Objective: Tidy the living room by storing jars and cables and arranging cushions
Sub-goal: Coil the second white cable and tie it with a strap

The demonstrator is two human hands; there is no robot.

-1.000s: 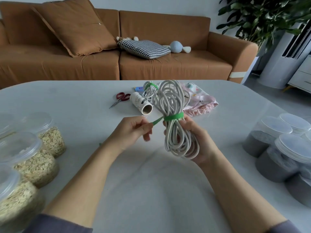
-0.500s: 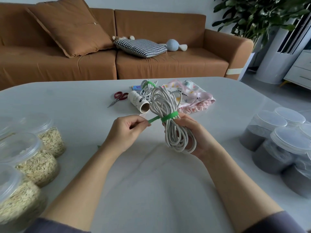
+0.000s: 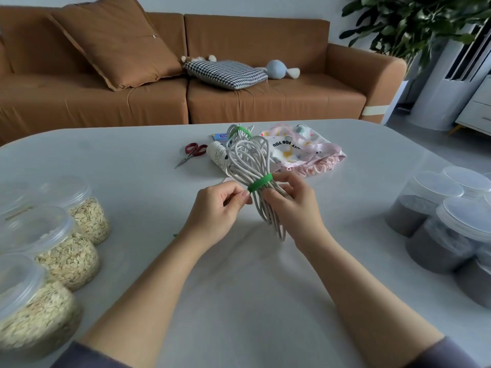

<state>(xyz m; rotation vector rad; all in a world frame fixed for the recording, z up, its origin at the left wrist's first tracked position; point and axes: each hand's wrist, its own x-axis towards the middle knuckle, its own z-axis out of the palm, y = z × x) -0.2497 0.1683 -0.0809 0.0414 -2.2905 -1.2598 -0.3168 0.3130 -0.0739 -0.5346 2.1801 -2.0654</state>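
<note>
Between left fingers [image 3: 240,199] and right fingers [image 3: 288,181] | cable bundle [image 3: 255,171] stood near-upright | left pinched green strap [image 3: 261,181] end | right clamped on bundle

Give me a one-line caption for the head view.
Right hand holds a coiled white cable while left hand pinches its green strap, above a table bearing jars.

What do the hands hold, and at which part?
The white cable bundle: right hand grips its middle at the green strap; left hand pinches the strap.
</note>
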